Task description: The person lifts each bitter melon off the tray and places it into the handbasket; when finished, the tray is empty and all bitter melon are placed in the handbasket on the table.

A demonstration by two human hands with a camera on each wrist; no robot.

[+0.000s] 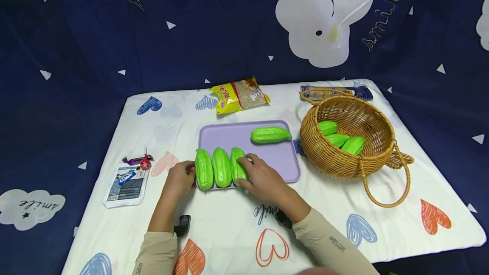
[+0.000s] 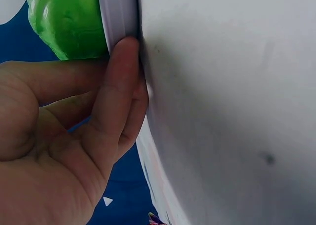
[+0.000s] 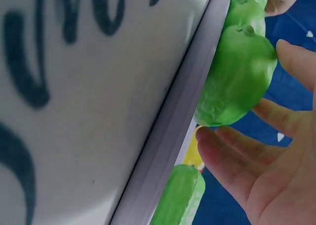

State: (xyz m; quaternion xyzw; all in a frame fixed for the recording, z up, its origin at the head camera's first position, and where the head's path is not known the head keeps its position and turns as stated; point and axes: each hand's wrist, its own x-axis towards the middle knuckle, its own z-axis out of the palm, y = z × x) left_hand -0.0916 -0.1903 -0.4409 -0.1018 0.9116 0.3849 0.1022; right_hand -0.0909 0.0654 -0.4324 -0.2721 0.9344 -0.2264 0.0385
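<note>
Three glossy green ridged gourds, like model bitter melons, lie side by side along the near left part of the purple tray (image 1: 267, 165): a left one (image 1: 204, 169), a middle one (image 1: 222, 167) and a right one (image 1: 237, 162). My left hand (image 1: 181, 178) is at the tray's left edge; its fingertips touch the rim in the left wrist view, beside the left gourd. My right hand (image 1: 263, 178) has spread, fairly straight fingers against the right gourd's side, its thumb by the near end. A fourth gourd (image 1: 270, 135) lies crosswise at the tray's far right.
A wicker basket (image 1: 332, 156) at the right holds several green gourds; its handle (image 1: 406, 181) hangs toward the front. Behind the tray lies a yellow food bag (image 1: 233, 96). A blue packet (image 1: 361, 93) lies behind the basket. A white-edged pack (image 1: 127, 186) with sweets sits at the left.
</note>
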